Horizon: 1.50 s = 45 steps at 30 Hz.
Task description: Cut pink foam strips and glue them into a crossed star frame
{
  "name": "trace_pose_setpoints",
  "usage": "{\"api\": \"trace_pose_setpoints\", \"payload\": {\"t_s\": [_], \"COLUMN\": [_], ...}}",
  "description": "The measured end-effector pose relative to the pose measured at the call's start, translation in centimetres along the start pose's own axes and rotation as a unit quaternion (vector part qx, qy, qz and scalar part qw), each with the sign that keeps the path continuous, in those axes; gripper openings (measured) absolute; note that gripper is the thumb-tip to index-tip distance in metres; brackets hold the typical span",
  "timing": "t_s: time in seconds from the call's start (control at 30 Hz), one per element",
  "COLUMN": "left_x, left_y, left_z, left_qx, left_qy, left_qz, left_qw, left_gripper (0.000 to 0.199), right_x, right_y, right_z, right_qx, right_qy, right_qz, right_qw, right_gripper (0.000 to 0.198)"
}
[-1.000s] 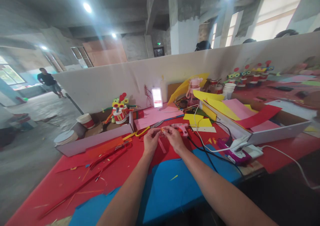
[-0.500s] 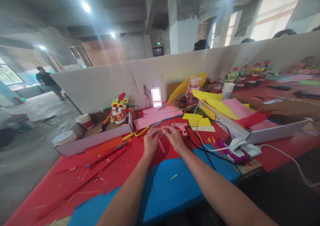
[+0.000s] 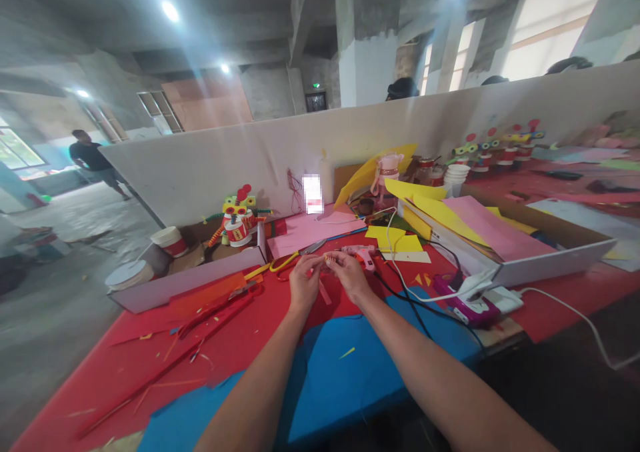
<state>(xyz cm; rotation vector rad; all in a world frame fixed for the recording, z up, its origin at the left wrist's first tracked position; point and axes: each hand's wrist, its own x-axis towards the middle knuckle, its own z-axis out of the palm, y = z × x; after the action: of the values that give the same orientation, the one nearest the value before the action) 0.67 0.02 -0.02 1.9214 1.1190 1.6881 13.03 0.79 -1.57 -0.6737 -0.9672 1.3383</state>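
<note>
My left hand [image 3: 305,277] and my right hand [image 3: 347,273] meet above the red table covering, fingertips pinched together. Between them is a small folded paper strip [image 3: 329,259], orange and yellow with tight pleats; most of it is hidden by the fingers. A pink strip [image 3: 325,292] shows just below the hands, and I cannot tell whether it joins the folded piece. Just right of my right hand lies a pink glue gun [image 3: 364,255]. Yellow-handled scissors [image 3: 300,255] rest behind my left hand.
At left, a white box [image 3: 190,282] holds paper cups and a paper-cup robot [image 3: 238,220]. Red-handled scissors [image 3: 220,309] lie before it. A right-hand box [image 3: 555,265] holds coloured sheets. Cables run to a purple power strip [image 3: 463,305]. Blue paper [image 3: 345,365] covers the front edge.
Another person's arm, which reached over the right-hand box with a red sheet, is gone from view along with that sheet. My hands have barely moved and keep their pinch.
</note>
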Motion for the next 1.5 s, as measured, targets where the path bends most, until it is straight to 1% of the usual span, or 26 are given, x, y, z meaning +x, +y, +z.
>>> {"api": "trace_pose_setpoints", "payload": {"t_s": [0.13,0.3,0.7,1.03,1.23,1.33,1.5], "left_x": [0.0,0.0,0.0,0.0,0.0,0.0,-0.1], "left_y": [0.1,0.3,0.1,0.1,0.1,-0.2,-0.7], "left_z": [-0.1,-0.1,0.0,0.1,0.1,0.1,0.3], "left_qx": [-0.001,0.003,-0.015,-0.02,-0.013,-0.007,0.001], "left_qy": [0.004,0.0,-0.001,-0.006,-0.008,-0.007,-0.001], "left_qz": [0.002,0.001,0.0,-0.009,0.006,0.024,0.046], "left_qw": [1.0,1.0,1.0,1.0,1.0,1.0,0.999], "left_gripper": [0.011,0.011,0.012,0.011,0.01,0.011,0.011], "right_x": [0.0,0.0,0.0,0.0,0.0,0.0,0.0], "right_y": [-0.1,-0.2,-0.2,-0.5,-0.4,-0.4,-0.5], "right_z": [0.1,0.0,-0.2,-0.2,-0.3,-0.4,-0.4], "right_qx": [0.023,0.025,0.029,0.029,0.022,0.018,0.023], "right_qy": [-0.007,-0.006,-0.005,0.0,-0.005,0.0,-0.006], "right_qz": [0.012,0.022,0.019,0.026,0.022,0.025,0.019], "right_qw": [1.0,0.999,0.999,0.999,1.0,1.0,1.0], "right_gripper": [0.03,0.03,0.026,0.028,0.029,0.031,0.028]}}
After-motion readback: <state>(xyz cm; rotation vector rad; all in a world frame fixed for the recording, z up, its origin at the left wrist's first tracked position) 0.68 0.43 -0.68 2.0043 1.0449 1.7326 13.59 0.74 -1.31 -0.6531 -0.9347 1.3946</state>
